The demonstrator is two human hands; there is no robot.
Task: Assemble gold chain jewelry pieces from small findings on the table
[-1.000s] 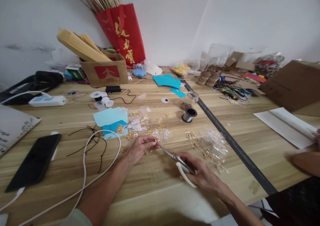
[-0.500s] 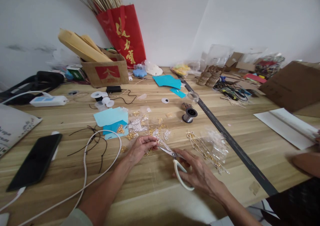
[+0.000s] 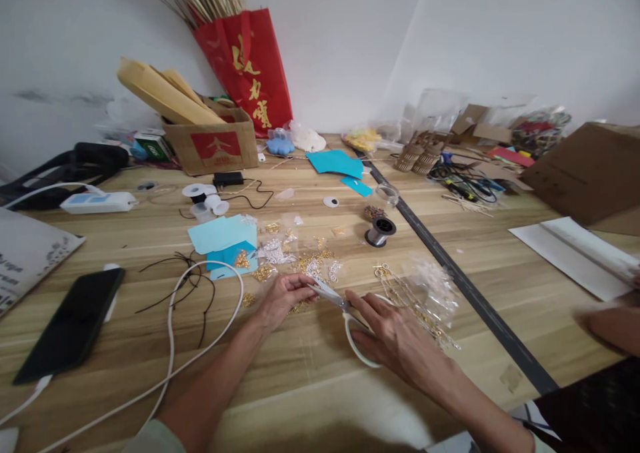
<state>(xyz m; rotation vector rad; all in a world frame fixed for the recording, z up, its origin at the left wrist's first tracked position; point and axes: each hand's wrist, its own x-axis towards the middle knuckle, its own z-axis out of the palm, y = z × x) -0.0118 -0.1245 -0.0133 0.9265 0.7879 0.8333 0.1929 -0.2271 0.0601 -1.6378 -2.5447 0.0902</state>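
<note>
My right hand [image 3: 387, 333] grips a pair of scissors [image 3: 330, 295] with white handles, its fingers in the loops. The blades point left and reach the fingertips of my left hand [image 3: 287, 297]. That left hand is pinched closed; whatever lies between its fingers is too small to make out. Just beyond the hands, gold and silver beads [image 3: 313, 266] lie scattered on the wooden table [image 3: 280, 393]. To the right of the scissors are gold chains [image 3: 400, 299] and clear plastic bags [image 3: 433, 289].
A wire spool [image 3: 380, 231] stands beyond my right hand. Blue paper [image 3: 220, 233], a white cable [image 3: 171, 326] and a phone [image 3: 70, 323] lie to the left. At the back are a cardboard box [image 3: 213, 146] and a red bag [image 3: 250, 73]. Another person's arm [image 3: 610, 326] is at right.
The scissor blades have come closer together at my left fingertips, and the handles have drawn together as my right hand closed. My left hand has hardly moved.
</note>
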